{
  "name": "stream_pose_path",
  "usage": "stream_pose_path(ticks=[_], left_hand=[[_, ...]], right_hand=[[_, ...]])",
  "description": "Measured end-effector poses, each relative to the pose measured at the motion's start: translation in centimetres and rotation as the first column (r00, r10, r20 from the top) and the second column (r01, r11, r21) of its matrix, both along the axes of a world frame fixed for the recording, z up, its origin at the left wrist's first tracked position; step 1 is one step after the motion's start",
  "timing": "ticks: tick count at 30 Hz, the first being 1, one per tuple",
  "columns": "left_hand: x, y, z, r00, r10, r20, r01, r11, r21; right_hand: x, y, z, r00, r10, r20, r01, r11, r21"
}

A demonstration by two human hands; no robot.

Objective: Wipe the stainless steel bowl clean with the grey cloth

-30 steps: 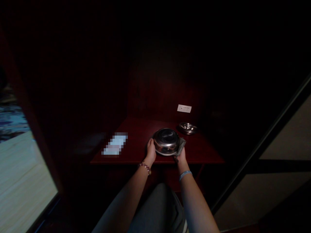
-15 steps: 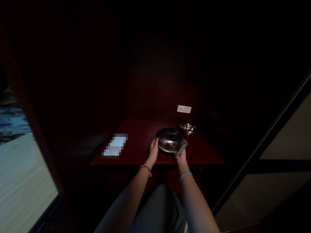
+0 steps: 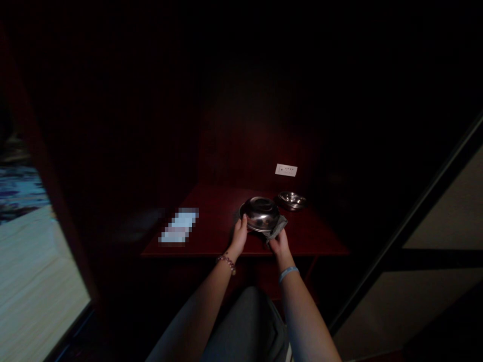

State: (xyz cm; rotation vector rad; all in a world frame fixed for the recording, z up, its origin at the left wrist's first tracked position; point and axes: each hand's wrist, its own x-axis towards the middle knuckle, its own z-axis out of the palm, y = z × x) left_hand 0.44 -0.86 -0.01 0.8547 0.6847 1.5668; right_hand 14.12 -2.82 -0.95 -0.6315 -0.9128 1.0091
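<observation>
A shiny metal bowl (image 3: 261,212) is held bottom up over the dark red desk (image 3: 211,241). My left hand (image 3: 239,235) grips its left rim, thumb on the outer side. At the lower right rim, my right hand (image 3: 279,245) holds a grey cloth (image 3: 277,229) pressed against the bowl; some of its fingers are hidden beneath. Behind and to the right, more metal bowls (image 3: 292,199), seemingly stacked, rest upright on the desk.
A pixelated pale rectangular item (image 3: 178,226) lies at the desk's left. A white socket plate (image 3: 286,170) is on the back wall. Dark panels stand on both sides. My knee is below the desk's front edge (image 3: 249,255).
The bowl has tilted and shifted slightly left. My right hand and the cloth have moved a little left along its lower rim, while my left hand stays nearly in place.
</observation>
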Motion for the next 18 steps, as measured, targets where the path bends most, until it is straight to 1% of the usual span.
stream_pose_path(ticks=[4, 8, 11, 13, 15, 18], left_hand=[[0.0, 0.5, -0.4, 0.998, 0.048, 0.034, -0.048, 0.999, -0.002], [0.0, 0.7, -0.3, 0.991, 0.058, 0.118, -0.054, 0.998, -0.041], [-0.2, 0.7, -0.1, 0.969, 0.111, 0.220, -0.087, 0.990, -0.114], [-0.3, 0.7, 0.1, 0.953, 0.156, 0.261, -0.112, 0.978, -0.175], [-0.4, 0.8, 0.2, 0.945, 0.180, 0.274, -0.119, 0.967, -0.224], [-0.4, 1.1, 0.0, 0.942, 0.201, 0.269, -0.131, 0.957, -0.257]], right_hand=[[-0.1, 0.2, -0.2, 0.999, 0.028, -0.016, -0.029, 0.999, -0.024], [-0.1, 0.9, -0.4, 0.997, 0.063, -0.040, -0.064, 0.997, -0.043], [0.1, 1.6, -0.7, 0.994, 0.093, -0.051, -0.096, 0.994, -0.058], [0.3, 2.0, -1.0, 0.993, 0.093, -0.072, -0.098, 0.993, -0.071], [0.5, 2.3, -1.2, 0.993, 0.075, -0.094, -0.083, 0.993, -0.081], [0.7, 2.6, -1.4, 0.994, 0.059, -0.094, -0.066, 0.995, -0.074]])
